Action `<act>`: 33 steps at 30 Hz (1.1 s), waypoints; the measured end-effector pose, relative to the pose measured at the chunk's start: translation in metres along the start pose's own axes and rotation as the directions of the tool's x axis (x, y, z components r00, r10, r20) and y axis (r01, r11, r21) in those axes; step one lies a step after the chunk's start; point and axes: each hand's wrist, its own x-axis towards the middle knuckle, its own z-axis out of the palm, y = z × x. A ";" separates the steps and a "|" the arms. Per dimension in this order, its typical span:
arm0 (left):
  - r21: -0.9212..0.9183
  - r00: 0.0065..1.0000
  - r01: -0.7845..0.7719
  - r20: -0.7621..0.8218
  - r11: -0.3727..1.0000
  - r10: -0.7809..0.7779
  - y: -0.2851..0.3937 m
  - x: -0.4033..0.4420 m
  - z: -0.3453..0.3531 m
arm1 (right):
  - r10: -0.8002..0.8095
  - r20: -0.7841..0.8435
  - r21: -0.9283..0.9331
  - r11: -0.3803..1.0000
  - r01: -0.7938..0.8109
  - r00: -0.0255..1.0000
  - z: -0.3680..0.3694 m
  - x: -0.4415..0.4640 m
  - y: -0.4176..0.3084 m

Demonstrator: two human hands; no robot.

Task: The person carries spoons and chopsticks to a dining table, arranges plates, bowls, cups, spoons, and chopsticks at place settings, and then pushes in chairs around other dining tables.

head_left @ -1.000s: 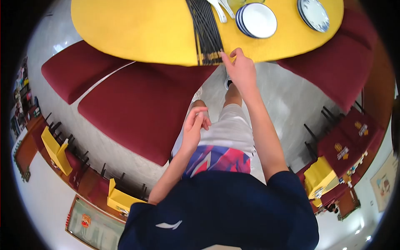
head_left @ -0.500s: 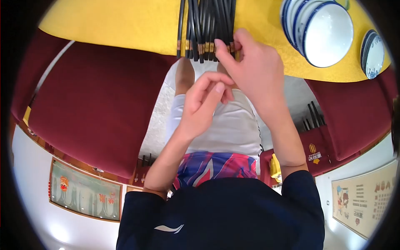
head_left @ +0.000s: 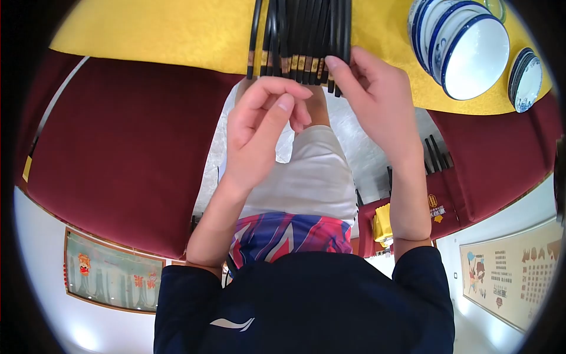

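Note:
Black chopsticks (head_left: 303,35) with gold bands near their ends lie side by side on the yellow tablecloth, their ends sticking out past the table edge. At the right side of the row, my right hand (head_left: 380,97) has its thumb on the outermost chopsticks and its fingers bent beside them. Some of those fingers are hidden behind the thumb and palm. Just below the chopstick ends hovers my left hand (head_left: 259,130), loosely curled, thumb and fingers apart, nothing in it. One chopstick (head_left: 253,38) lies a little apart at the far left.
Blue-rimmed white bowls (head_left: 474,56) lean in a stack on the yellow tablecloth (head_left: 147,35) at the right. Beside them stand small patterned dishes (head_left: 526,82) and a glass (head_left: 496,7). Dark red chairs (head_left: 118,147) flank me on both sides.
The chopsticks now lie more parallel and spread wider to the right. My right hand has shifted slightly right with them. My left hand has moved left and closer to the table edge.

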 end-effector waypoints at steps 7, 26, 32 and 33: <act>0.081 1.000 -0.004 -0.007 0.997 0.005 0.013 -0.001 -0.002 | 0.106 0.144 0.291 0.946 -0.144 0.984 -0.015 -0.042 -0.021; -0.676 0.972 -0.234 -0.146 0.699 0.184 0.035 0.001 -0.050 | -0.068 -0.211 -0.163 0.986 0.034 0.975 0.040 0.008 -0.046; -0.599 0.973 -0.227 -0.166 0.768 0.158 0.021 0.002 -0.049 | -0.123 -0.131 -0.372 0.926 0.066 0.984 0.038 0.024 -0.053; -0.603 0.973 -0.230 -0.166 0.764 0.162 0.020 0.002 -0.049 | -0.146 -0.138 -0.372 0.924 0.085 0.980 0.038 0.025 -0.054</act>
